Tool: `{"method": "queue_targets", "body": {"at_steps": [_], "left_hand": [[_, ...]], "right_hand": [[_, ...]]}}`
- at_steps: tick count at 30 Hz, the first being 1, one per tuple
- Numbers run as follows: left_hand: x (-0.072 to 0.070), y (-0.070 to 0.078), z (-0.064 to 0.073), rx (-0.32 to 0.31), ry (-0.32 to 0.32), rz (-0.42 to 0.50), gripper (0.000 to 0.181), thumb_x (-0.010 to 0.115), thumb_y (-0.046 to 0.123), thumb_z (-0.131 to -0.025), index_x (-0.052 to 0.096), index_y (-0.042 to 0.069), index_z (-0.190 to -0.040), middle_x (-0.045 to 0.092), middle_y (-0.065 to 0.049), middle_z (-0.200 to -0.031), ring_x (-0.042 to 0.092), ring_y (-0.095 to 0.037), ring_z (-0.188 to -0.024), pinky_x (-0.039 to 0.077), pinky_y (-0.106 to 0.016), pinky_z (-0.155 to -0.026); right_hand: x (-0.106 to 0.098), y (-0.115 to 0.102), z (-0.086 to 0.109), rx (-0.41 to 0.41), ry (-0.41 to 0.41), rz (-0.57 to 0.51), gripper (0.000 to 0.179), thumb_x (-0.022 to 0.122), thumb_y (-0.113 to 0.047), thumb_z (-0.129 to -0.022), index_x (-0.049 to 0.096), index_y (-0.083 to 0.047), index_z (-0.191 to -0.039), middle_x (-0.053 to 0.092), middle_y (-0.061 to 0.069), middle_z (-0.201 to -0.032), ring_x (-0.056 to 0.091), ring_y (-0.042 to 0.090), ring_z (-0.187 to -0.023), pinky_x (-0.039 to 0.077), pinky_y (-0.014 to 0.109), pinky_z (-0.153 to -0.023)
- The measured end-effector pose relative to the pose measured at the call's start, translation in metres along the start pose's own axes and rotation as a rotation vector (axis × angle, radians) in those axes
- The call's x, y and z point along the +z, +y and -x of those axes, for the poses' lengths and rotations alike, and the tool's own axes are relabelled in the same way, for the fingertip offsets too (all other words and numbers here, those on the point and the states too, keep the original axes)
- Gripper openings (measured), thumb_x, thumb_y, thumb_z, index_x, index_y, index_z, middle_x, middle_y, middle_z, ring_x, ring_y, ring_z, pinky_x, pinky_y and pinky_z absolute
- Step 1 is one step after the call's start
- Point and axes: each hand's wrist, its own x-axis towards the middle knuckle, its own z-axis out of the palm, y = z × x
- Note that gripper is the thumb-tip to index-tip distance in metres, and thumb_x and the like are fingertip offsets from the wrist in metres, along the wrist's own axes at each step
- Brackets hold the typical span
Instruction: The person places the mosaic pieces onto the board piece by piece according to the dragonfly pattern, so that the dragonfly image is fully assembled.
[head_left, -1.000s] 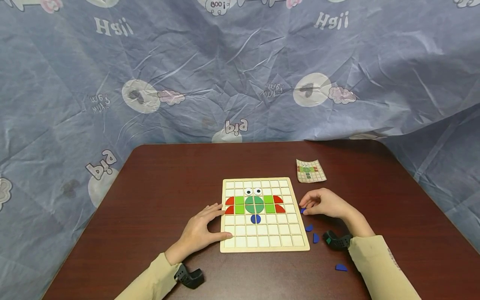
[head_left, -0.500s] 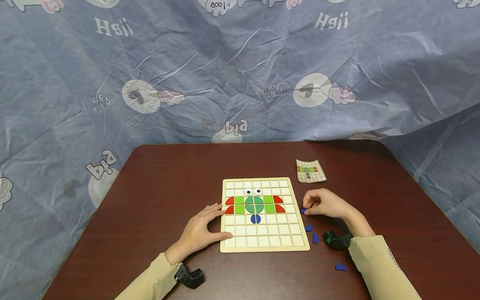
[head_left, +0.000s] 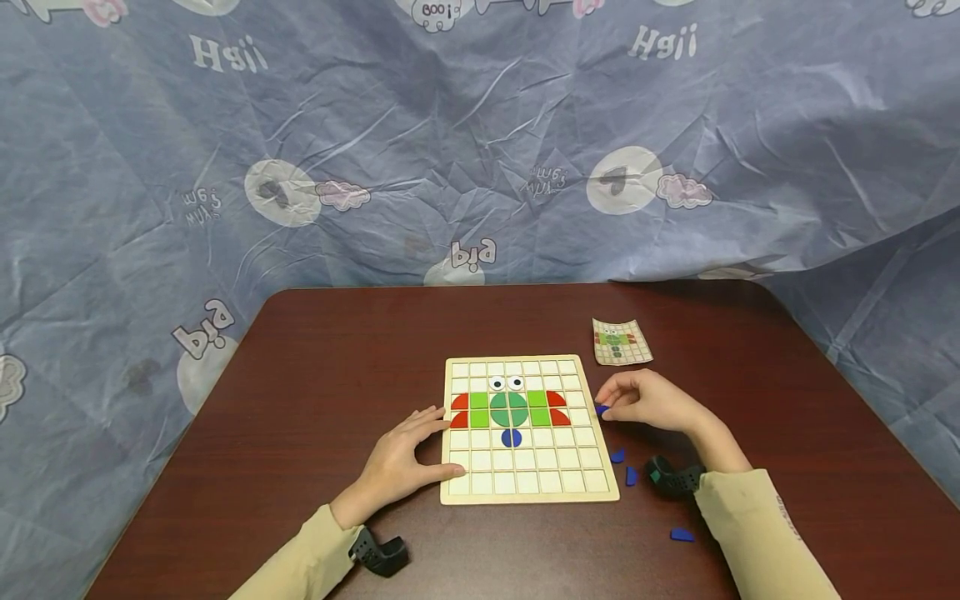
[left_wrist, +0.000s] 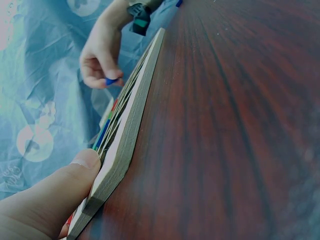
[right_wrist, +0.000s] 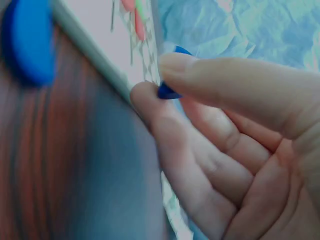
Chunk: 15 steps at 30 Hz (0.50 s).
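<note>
My right hand (head_left: 648, 400) pinches a blue rounded puzzle piece (right_wrist: 170, 92) between thumb and fingertips, just off the right edge of the pale gridded board (head_left: 525, 483). In the right wrist view the fingers partly hide that piece. My left hand (head_left: 397, 458) rests at the board's left side, its thumb (left_wrist: 82, 162) on the border and the other fingers stretched along the edge. On the board lie red rounded pieces (head_left: 557, 400), light green squares (head_left: 478, 408), a dark green circle (head_left: 508, 409) of several pieces, two eye pieces (head_left: 515, 382) and a blue circle (head_left: 512, 438).
Two blue pieces (head_left: 632, 476) lie beside the board's lower right edge. Another blue piece (head_left: 682, 535) lies nearer the right sleeve. A pattern card (head_left: 622, 343) with a similar figure sits beyond the right hand. The dark brown table (head_left: 360, 350) ends at a hanging blue cloth (head_left: 480, 167).
My right hand shifts slightly up and left toward the board, carrying the blue piece with it. The left hand and the board stay where they were.
</note>
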Motion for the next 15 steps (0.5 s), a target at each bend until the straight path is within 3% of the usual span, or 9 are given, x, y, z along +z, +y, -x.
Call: {"method": "queue_targets", "body": {"at_steps": [8,15], "left_hand": [[0.001,0.0,0.0,-0.008,-0.006,0.007,0.073,0.071,0.062,-0.07,0.062,0.015,-0.125,0.049,0.0,-0.139,0.039,-0.021,-0.132,0.037,-0.046,-0.104],[0.0,0.001,0.0,-0.006,-0.007,0.007,0.072,0.072,0.061,-0.07,0.062,0.015,-0.125,0.049,0.0,-0.139,0.039,-0.021,-0.132,0.036,-0.044,-0.105]], "right_hand": [[0.01,-0.028,-0.007,-0.084,0.043,0.052,0.013,0.067,-0.01,-0.087,0.069,-0.011,-0.1,0.069,0.0,-0.095,0.063,0.01,-0.082,0.054,0.026,-0.074],[0.023,-0.05,-0.014,-0.155,0.044,0.084,0.016,0.067,-0.015,-0.088,0.072,-0.013,-0.103,0.07,-0.004,-0.098,0.06,0.006,-0.079,0.051,0.025,-0.065]]}}
